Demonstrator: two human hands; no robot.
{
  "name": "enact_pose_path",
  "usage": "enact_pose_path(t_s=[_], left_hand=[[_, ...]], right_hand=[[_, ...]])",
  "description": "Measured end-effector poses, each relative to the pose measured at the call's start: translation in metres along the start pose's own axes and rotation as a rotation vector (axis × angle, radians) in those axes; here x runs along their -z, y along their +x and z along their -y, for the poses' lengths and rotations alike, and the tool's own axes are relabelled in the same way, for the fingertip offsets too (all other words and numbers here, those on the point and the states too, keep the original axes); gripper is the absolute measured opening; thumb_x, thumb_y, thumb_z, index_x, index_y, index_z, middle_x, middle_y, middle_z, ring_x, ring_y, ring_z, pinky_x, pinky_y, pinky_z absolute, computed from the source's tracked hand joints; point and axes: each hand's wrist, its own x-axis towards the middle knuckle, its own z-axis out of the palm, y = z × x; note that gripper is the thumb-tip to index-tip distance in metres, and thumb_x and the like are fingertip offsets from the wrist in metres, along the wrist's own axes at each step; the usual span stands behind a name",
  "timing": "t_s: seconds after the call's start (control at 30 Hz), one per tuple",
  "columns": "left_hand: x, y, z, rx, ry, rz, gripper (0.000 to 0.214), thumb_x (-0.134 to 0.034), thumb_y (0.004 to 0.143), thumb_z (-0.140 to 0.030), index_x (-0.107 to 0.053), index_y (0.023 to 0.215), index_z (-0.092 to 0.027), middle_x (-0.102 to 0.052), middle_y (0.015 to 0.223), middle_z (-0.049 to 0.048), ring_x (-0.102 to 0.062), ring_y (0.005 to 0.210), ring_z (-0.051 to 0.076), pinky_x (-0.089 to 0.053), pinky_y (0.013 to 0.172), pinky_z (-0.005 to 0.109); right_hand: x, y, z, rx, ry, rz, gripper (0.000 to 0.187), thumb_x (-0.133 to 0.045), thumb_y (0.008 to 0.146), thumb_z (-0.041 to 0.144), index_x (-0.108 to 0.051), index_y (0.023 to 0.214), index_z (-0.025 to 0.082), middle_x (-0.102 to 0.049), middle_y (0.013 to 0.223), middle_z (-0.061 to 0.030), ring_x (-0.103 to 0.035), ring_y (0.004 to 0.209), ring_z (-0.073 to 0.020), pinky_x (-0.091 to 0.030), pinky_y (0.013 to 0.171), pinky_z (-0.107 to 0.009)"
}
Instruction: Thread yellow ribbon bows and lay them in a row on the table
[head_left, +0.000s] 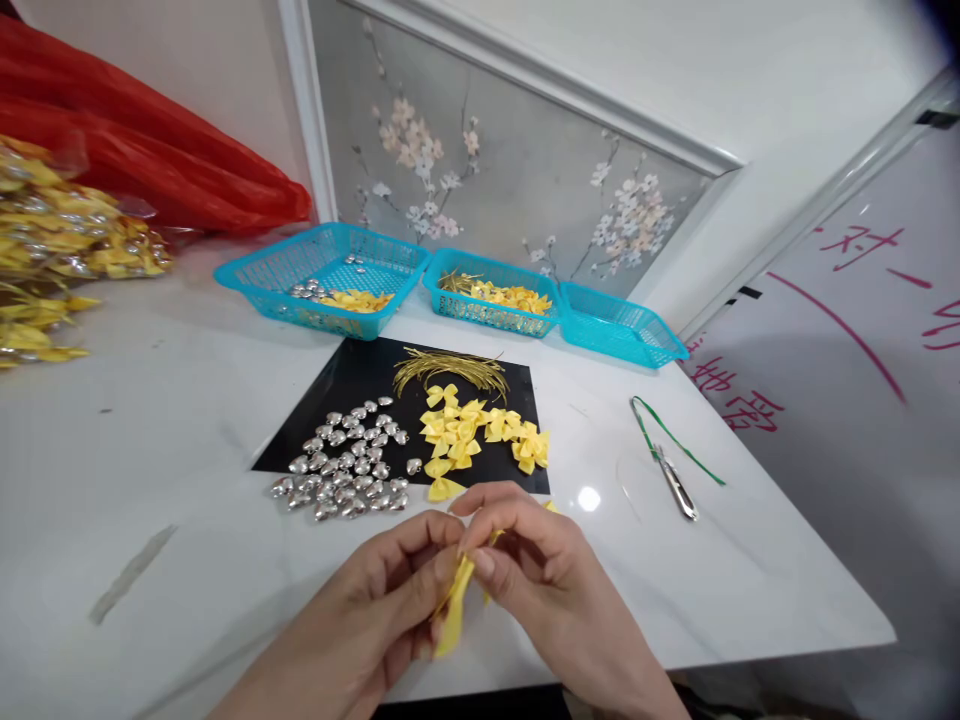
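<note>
Seen from the head camera, apparently midway through a single piece: a yellow ribbon piece (451, 618) pinched between left hand (397, 592) and right hand (536, 562), just in front of the black mat (327, 388) on the white surface (187, 430). Seemingly made up, judging by looks alone: the heaped yellow-and-silver cluster (82, 232) at far left, beside red wrapping (150, 150). Left to use, as far as visible: plenty. On the mat and spilling past its near edge, loose silver hearts (346, 461); to their right, loose yellow bows (457, 432), some overlapping; behind, a sheaf of gold ties (450, 365). More hearts and bows in the left basket (259, 297), more bows with gold strands in the middle basket (495, 318) (so no sign of running short). On the ribbon piece, no heart visible; too covered by knuckles to tell about a tie.

As for pose: both wrists coming in from the near side, forearms angled inward. Left thumb laid along the ribbon, fingers (424, 530) curled behind, gap narrowed to the ribbon's thickness. Right hand arched slightly higher, thumb and index closed tight near the upper end. Fingertips meeting or nearly so, ribbon hanging tilted below. Well apart to the right, a corded metal tool (677, 487).
</note>
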Motion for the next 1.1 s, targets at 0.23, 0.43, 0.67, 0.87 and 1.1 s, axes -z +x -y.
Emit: enact_pose_path(t_s=[0.23,0.43,0.67,0.87,1.1], left_hand=[[0.013,-0.004,-0.007,-0.156,0.441,-0.07,0.037,-0.059,0.091,-0.062,-0.072,0.089,-0.027,-0.062,0.075,-0.001,-0.052,0.069,0.015,-0.046,0.068,0.024],[0.016,-0.011,-0.012,-0.33,0.495,-0.259,0.036,-0.069,0.08,-0.066,-0.074,0.094,-0.032,-0.072,0.082,-0.0002,-0.063,0.076,0.02,-0.054,0.068,0.025],[0.013,-0.009,-0.013,-0.318,0.534,-0.276,0.022,-0.073,0.082,-0.051,-0.074,0.087,-0.029,-0.07,0.077,-0.0012,-0.064,0.075,0.017,-0.054,0.067,0.021],[0.018,-0.013,-0.004,-0.309,0.49,-0.39,0.035,-0.077,0.077,-0.055,-0.069,0.099,-0.029,-0.067,0.075,-0.0025,-0.063,0.074,0.018,-0.054,0.067,0.023],[0.021,-0.01,-0.001,-0.25,0.362,-0.276,0.029,-0.069,0.087,-0.056,-0.071,0.096,-0.029,-0.072,0.08,-0.001,-0.067,0.076,0.018,-0.056,0.072,0.024]], right_hand=[[0.0,-0.01,0.004,0.032,-0.285,-0.103,0.014,-0.05,0.101,0.025,-0.058,0.089,0.022,-0.062,0.09,0.0007,-0.057,0.083,-0.0133,-0.044,0.073,-0.025],[-0.001,-0.012,0.01,0.048,-0.464,-0.093,0.016,-0.052,0.1,0.022,-0.065,0.091,0.024,-0.066,0.087,0.0027,-0.057,0.079,-0.0116,-0.043,0.072,-0.022],[-0.007,-0.013,0.0,-0.087,-0.124,-0.106,0.029,-0.051,0.101,0.047,-0.064,0.106,0.022,-0.061,0.082,0.0002,-0.056,0.074,-0.0122,-0.045,0.065,-0.022],[-0.015,-0.014,-0.005,-0.195,0.062,-0.045,0.048,-0.061,0.091,0.064,-0.06,0.086,0.016,-0.055,0.073,-0.0002,-0.046,0.062,-0.0096,-0.039,0.057,-0.021],[-0.021,-0.014,-0.01,-0.18,0.172,-0.067,0.047,-0.058,0.094,0.06,-0.055,0.076,0.017,-0.05,0.063,0.0027,-0.04,0.055,-0.0083,-0.033,0.053,-0.021]])
